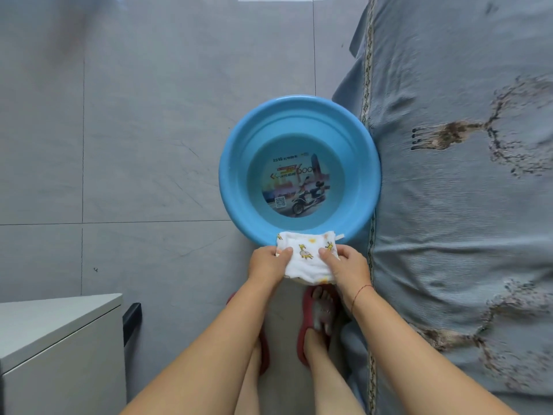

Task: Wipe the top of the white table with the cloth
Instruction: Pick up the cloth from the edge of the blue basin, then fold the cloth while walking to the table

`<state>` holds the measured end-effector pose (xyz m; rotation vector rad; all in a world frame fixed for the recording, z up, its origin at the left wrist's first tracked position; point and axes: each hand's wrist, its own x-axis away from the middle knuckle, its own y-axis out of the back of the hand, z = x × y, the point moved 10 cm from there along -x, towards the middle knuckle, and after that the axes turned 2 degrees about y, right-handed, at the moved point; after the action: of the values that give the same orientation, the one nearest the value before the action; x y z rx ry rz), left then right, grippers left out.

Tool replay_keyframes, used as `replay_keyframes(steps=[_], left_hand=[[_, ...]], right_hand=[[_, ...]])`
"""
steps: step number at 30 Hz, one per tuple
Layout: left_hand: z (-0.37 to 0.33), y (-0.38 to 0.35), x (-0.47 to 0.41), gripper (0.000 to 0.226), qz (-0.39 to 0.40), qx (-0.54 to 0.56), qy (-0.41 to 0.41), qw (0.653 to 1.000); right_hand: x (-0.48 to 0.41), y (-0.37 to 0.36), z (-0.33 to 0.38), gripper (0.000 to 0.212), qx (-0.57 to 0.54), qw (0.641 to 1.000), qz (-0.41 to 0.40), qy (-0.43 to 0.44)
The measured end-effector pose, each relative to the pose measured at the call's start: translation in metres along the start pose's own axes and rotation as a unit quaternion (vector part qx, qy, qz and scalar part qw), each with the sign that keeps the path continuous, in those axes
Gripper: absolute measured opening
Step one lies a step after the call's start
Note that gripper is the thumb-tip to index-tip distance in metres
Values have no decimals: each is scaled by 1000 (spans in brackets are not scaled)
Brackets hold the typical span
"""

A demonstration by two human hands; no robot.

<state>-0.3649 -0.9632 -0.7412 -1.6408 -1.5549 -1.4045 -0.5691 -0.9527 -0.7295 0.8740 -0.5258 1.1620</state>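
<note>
Head view: left hand [266, 266] and right hand [350, 266] grasp the white cloth [305, 260] (yellow animal print) by its side edges, fingers [326, 253] pinched on the fabric, over the blue basin's [236, 151] near rim. White bench [45, 324] stands left of the basin, nearer the person; bed [449, 220] just right of it.

Soft crinkled cotton cloth [308, 259], glossy blue plastic basin [236, 163], matt grey floor tiles [134, 130]
</note>
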Motion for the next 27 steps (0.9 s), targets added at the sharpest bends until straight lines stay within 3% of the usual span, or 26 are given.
replay_keyframes(steps=[3, 12, 14, 27], left_hand=[[-32, 21, 21, 26, -24, 13, -51, 998], [-130, 109, 110, 20, -77, 43, -195, 977], [-146, 132, 135, 19, -82, 68, -220, 970], [-180, 297, 285, 10, -125, 208, -293, 925]], right_hand=[[13, -1, 32, 1, -6, 999, 24, 40], [82, -4, 170, 3, -24, 984, 46, 172], [105, -9, 203, 14, -36, 976, 57, 206], [278, -69, 371, 27, -54, 920, 177, 346]])
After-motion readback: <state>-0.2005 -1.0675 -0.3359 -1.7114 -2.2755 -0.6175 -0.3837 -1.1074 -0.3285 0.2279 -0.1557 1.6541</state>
